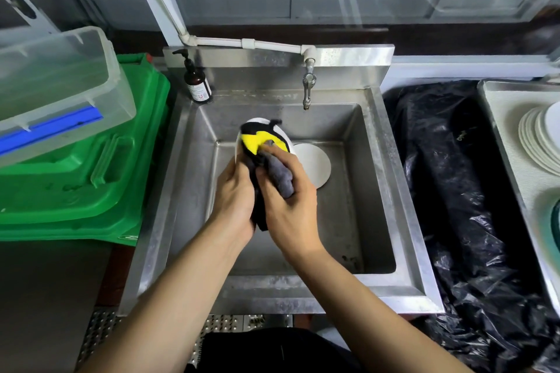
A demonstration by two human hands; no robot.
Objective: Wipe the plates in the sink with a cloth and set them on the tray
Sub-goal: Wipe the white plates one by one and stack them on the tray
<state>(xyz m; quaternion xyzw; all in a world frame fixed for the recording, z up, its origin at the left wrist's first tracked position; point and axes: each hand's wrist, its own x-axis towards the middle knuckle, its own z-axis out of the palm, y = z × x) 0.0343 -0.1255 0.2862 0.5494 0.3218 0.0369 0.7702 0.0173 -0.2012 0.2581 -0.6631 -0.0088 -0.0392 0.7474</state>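
Plate (260,123) gripped in left hand (235,191); right hand (288,206) apparently presses cloth (280,171) onto it.

A commercial kitchen's dishwashing area: a deep stainless-steel sink (375,191) with a wall tap (308,86), stacked white plates (536,139) on a tray (500,118), a green bin (91,179).

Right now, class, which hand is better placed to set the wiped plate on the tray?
Probably the left hand: it holds the plate, while the right hand grips the cloth. The tray lies right, so it must cross over.
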